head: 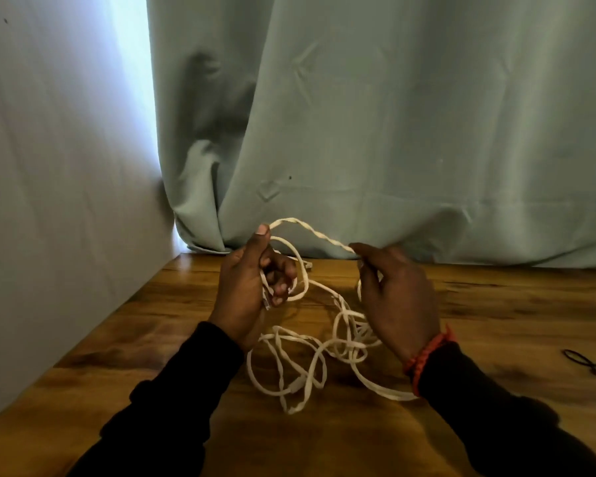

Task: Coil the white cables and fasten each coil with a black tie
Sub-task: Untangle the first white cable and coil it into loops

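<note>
A flat white cable (310, 352) lies in a loose tangle on the wooden table (496, 311), between my two wrists. My left hand (252, 290) grips one end of it, with a loop and the plug held under curled fingers and the thumb pointing up. A twisted stretch of cable runs from that thumb across to my right hand (396, 297), which pinches it at the fingertips. Black ties (585, 361) lie on the table at the far right edge.
A pale green curtain (393, 132) hangs along the table's far edge and drapes onto it. A white wall (49, 201) closes off the left side. A red braided band sits on my right wrist.
</note>
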